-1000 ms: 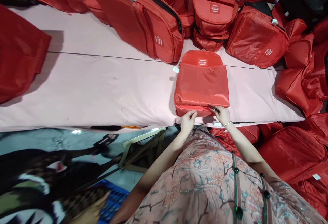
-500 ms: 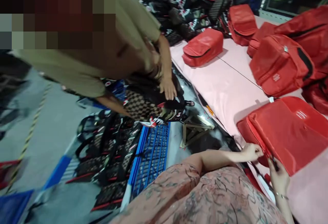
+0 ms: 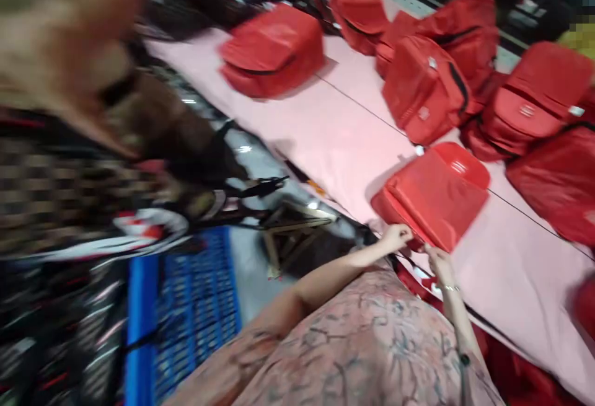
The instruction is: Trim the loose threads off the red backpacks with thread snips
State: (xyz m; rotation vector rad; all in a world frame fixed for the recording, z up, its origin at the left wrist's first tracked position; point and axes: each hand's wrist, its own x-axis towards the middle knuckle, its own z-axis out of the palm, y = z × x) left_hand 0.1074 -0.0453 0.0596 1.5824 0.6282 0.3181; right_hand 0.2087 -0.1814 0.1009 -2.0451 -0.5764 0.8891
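A red backpack lies on the pink-covered table in front of me, its near edge toward my body. At that edge, the closed fingers of my left hand pinch its lower left side. My right hand, with a bracelet at the wrist, is just right of the left one, fingers closed on the same edge. Blur and size hide the exact part of the edge between the fingers.
More red backpacks lie across the pink table. One red backpack sits apart at the far left. Left of me are a blue plastic crate, checkered bags and a co-worker's blurred arm.
My view has swung right, so the co-worker slides off to the left and more red backpacks appear. Both hands stay at the near edge of the same backpack.
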